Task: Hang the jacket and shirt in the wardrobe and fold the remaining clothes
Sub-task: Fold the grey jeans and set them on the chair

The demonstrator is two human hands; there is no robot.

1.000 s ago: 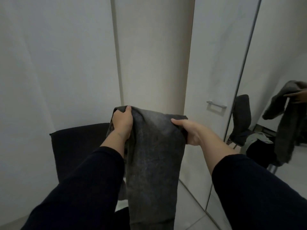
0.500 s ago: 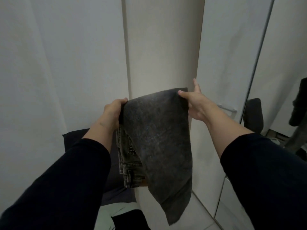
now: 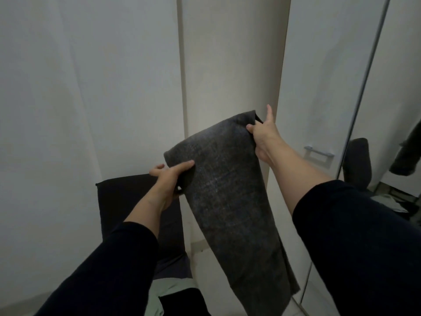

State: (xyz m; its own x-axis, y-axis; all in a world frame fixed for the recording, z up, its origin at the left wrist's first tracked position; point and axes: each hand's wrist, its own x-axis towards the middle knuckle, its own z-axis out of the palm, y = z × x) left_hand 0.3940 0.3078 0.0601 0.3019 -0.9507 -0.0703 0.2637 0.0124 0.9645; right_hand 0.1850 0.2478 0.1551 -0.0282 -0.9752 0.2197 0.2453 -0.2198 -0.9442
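Note:
A pair of dark grey jeans (image 3: 230,197), doubled lengthwise, hangs in the air in front of me. My left hand (image 3: 169,176) pinches the lower left corner of its top edge, thumb on the front. My right hand (image 3: 262,135) grips the upper right corner, higher up, with the index finger pointing upward. The cloth slopes up to the right and dangles down to about knee height. A pale green garment (image 3: 168,290) and a black one (image 3: 182,302) lie below on a dark chair (image 3: 118,199).
White wardrobe doors (image 3: 227,65) fill the view ahead, one with a metal handle (image 3: 319,153). A mirror door (image 3: 387,110) at the right reflects the chair and clothes. Pale floor tiles (image 3: 214,265) show beneath the jeans.
The jeans have been folded over so only one smooth face shows. My left hand dropped and shifted right; my right hand stays high. The view moved slightly.

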